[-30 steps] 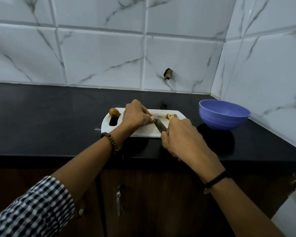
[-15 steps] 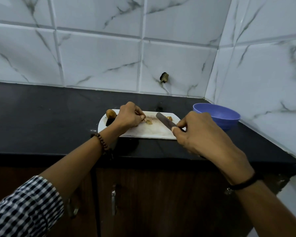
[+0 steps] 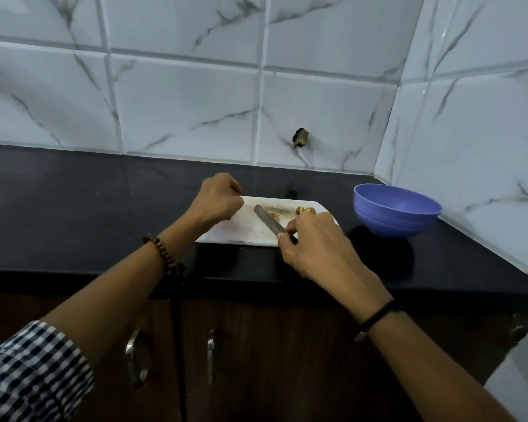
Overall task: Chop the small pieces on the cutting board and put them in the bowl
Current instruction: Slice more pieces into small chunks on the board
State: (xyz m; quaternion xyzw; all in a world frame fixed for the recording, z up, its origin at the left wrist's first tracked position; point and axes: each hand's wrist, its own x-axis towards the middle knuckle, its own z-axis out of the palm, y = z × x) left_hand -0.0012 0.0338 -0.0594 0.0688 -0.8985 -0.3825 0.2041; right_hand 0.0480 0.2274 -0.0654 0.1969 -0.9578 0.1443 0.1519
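Observation:
A white cutting board [image 3: 247, 234] lies on the black counter. My right hand [image 3: 317, 242] grips the handle of a knife [image 3: 269, 221] whose blade slants up-left across the board. Small tan cut pieces [image 3: 274, 215] lie just right of the blade, and more pieces [image 3: 305, 210] sit at the board's far right corner. My left hand [image 3: 218, 199] hovers over the board's left end with curled fingers; whatever lies under or inside it is hidden. A purple bowl [image 3: 378, 219] stands to the right of the board.
The black counter [image 3: 89, 208] runs left along a marble-tiled wall; a second tiled wall closes the right side behind the bowl. A small brown stub [image 3: 301, 137] sticks out of the back wall. Dark cabinet doors with metal handles [image 3: 210, 354] sit below the counter edge.
My left hand has let go of the piece it held by the blade and drawn back to the board's left end. The knife blade has come down low beside the cut pieces.

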